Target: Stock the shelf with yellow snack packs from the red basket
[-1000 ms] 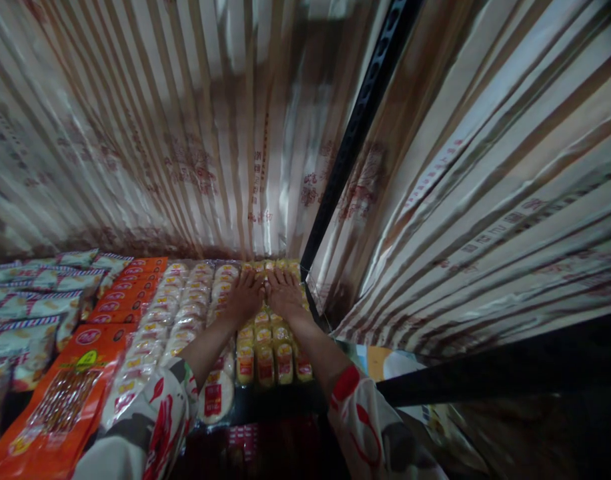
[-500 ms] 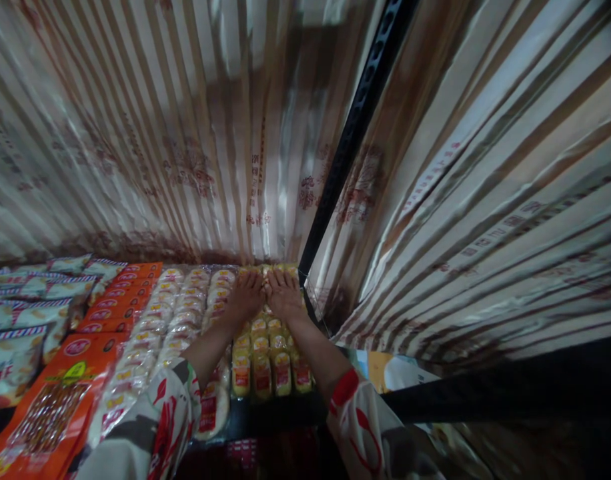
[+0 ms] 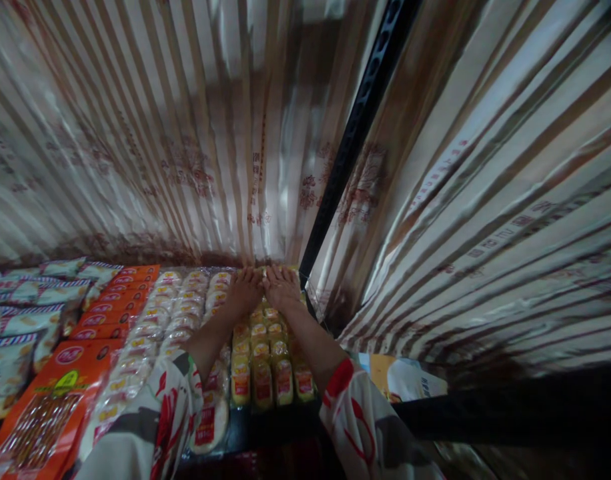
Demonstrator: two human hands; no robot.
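My left hand (image 3: 244, 291) and my right hand (image 3: 282, 288) lie side by side, palms down, on the far end of the rows of small yellow wrapped cakes (image 3: 261, 380). Fingers of both hands are stretched forward and slightly spread, with nothing visibly gripped. My forearms pass above the nearer cakes and hide some of them. Left of the yellow cakes run rows of white wrapped pastries (image 3: 211, 421), partly covered by my left forearm and sleeve.
Orange snack packets (image 3: 55, 400) and pale blue-white bags (image 3: 8, 367) line the shelf at left. Striped, printed plastic sheeting (image 3: 210, 133) hangs behind and at right. A black perforated post (image 3: 353, 140) slants down to the shelf corner. A black rail (image 3: 485, 407) crosses at lower right.
Both hands stay at the far end of the yellow cakes, with only a slight shift. The view has moved a little; the goods stand almost the same.
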